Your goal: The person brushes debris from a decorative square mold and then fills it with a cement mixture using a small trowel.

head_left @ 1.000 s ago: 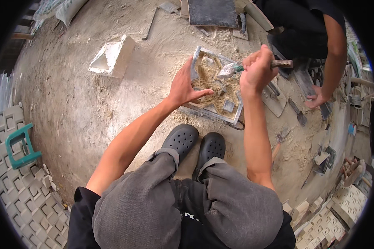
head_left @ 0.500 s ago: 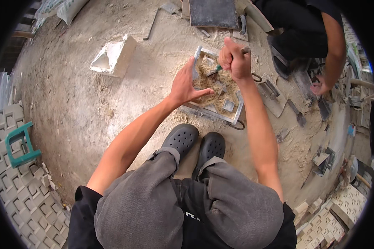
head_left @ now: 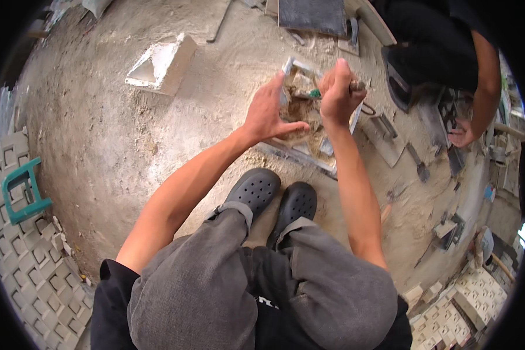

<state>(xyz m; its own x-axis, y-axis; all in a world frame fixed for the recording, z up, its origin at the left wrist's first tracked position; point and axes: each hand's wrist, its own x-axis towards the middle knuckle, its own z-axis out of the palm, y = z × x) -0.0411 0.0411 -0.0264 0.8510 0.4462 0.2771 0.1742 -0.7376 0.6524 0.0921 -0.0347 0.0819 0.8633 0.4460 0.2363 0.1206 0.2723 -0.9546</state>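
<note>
On the ground ahead of my feet lies a rectangular metal mould frame (head_left: 300, 157) with loose brown sandy mix (head_left: 299, 109) and pale block shapes inside. My left hand (head_left: 267, 111) is open, its fingers along the frame's left side and its thumb stretched over the mix. Closed in a fist, my right hand (head_left: 338, 96) grips a small trowel (head_left: 315, 93) by its handle. The handle's end sticks out on the right of the fist, and a green collar shows on the left. Its blade tip is blurred against the mix.
A white hollow block (head_left: 163, 64) stands at the left. Beyond the frame is a dark board (head_left: 312, 16). A co-worker's hand (head_left: 462, 133) is at the right, among trowels (head_left: 420, 164) and metal tools. A green stool (head_left: 26, 191) and stacked patterned blocks (head_left: 29, 268) are far left.
My right hand has turned a little, and the trowel now lies flatter over the mix. My left hand keeps its place by the frame. The whole view has shifted slightly.
</note>
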